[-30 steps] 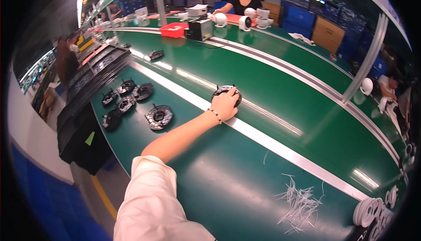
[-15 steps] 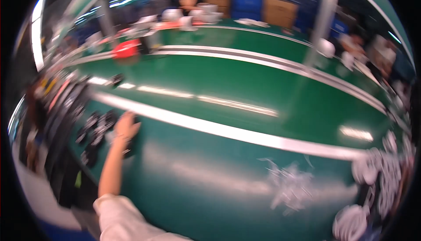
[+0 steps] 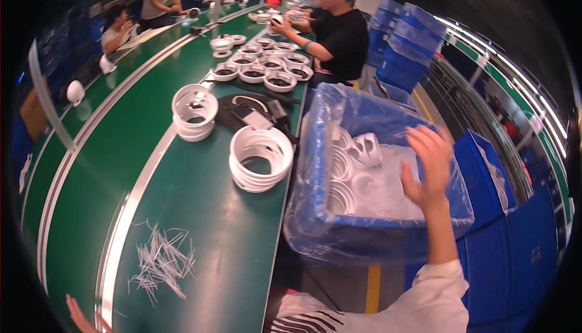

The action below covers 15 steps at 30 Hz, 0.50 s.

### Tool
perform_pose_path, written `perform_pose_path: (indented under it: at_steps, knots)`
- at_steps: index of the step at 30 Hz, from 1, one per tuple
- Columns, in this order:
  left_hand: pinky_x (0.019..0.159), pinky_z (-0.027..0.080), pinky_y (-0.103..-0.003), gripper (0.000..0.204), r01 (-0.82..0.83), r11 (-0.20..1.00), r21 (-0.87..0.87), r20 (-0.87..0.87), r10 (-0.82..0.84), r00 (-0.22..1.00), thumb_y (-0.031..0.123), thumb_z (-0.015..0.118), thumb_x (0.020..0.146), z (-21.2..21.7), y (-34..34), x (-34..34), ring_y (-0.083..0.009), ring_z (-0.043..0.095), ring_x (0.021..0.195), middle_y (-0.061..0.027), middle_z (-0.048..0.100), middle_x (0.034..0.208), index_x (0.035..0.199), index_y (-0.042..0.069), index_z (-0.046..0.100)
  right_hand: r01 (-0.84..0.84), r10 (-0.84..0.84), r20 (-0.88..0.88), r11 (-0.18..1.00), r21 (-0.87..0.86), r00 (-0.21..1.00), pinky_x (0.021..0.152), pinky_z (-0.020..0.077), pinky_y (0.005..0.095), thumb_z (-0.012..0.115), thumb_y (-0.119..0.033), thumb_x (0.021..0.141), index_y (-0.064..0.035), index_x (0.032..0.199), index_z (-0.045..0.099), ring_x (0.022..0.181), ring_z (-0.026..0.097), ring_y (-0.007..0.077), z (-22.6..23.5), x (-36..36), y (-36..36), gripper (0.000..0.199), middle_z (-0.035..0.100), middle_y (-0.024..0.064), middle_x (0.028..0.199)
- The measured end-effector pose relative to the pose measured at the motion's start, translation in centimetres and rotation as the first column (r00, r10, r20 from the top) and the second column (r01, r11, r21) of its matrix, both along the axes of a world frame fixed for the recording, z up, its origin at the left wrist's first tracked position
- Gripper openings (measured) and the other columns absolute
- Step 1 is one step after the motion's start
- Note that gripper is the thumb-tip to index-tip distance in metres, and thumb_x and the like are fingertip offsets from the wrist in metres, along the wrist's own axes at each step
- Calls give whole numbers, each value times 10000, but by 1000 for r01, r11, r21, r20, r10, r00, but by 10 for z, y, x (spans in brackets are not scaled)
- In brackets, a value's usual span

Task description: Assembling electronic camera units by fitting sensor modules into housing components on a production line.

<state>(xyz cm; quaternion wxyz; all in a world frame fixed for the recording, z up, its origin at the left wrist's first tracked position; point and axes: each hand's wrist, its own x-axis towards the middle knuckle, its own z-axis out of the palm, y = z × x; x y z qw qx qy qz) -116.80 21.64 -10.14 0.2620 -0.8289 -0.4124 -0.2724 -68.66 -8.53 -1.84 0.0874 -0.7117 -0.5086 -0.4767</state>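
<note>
Over the right part of a blue bin (image 3: pixel 315 169) lined with clear plastic, my right hand (image 3: pixel 429 166) is open, its fingers stretched up and thumb apart, holding nothing. White plastic rings (image 3: pixel 341 164) stand in rows inside the bin, with a white curved part (image 3: pixel 366 150) beside them and a pale sheet (image 3: pixel 388 196) under my hand. At the lower left edge, my left hand (image 3: pixel 82 316) shows only in part, fingers extended over the green table (image 3: pixel 224 260). Two stacks of white rings, a nearer one (image 3: pixel 260 158) and a farther one (image 3: pixel 194 113), stand on the table.
A pile of thin white strips (image 3: pixel 162 260) lies near my left hand. Several white rings with dark centres (image 3: pixel 280 80) sit farther along, by a co-worker in black (image 3: pixel 339 36). A dark bundle (image 3: pixel 251 111) lies behind the stacks. Blue bins (image 3: pixel 412 39) rise at right.
The view has swung far to the right, from dark parts at the table's left to the lined bin. My left hand, earlier reaching among those dark parts, is now at the lower left edge.
</note>
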Motion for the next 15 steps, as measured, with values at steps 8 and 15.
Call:
perform_pose_path:
  at_steps: [8,15]
  knots:
    - [997,172,-478,577,463,800,-381,115,-456,882,-23,484,660,-59,-6,82,-370,311,1173,-208,350,1247,1214,-27,323,295,-645,-614,760,-579,455,855,385,365,704,-469,525,42,1023,525,983,494,320,-127,217,-31,735,519,210,1047]
    - [977,231,-456,567,330,799,-503,109,-320,941,-31,495,638,-68,-37,64,-379,348,1143,-211,376,1223,1187,-32,352,136,-365,-910,929,-343,196,687,448,300,784,-421,415,-22,861,598,732,576,199,-230,286,-3,626,602,105,806]
